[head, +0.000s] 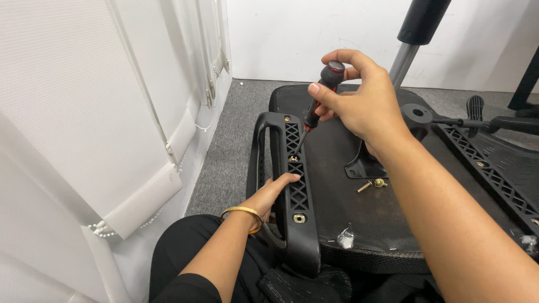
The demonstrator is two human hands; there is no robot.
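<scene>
Grey carpet [230,134] runs beside a white wall with blinds [112,112]. On it lies an upturned chair seat [348,196], its black armrest [295,191] along the near edge. Right hand [359,98] has its grip clenched round a red-and-black screwdriver [321,95], whose tip stands in a brass screw [293,159] on the armrest. Left hand [272,193] grasps the armrest from the side. Two loose bolts [372,184] lie on the seat.

The black-and-red screwdriver [320,101] stands tilted, its tip set in a brass screw [293,159] on the black plastic armrest [292,185]. That armrest, with a lattice-patterned bracket, lies along the left edge of the upturned seat base [359,219].
</scene>
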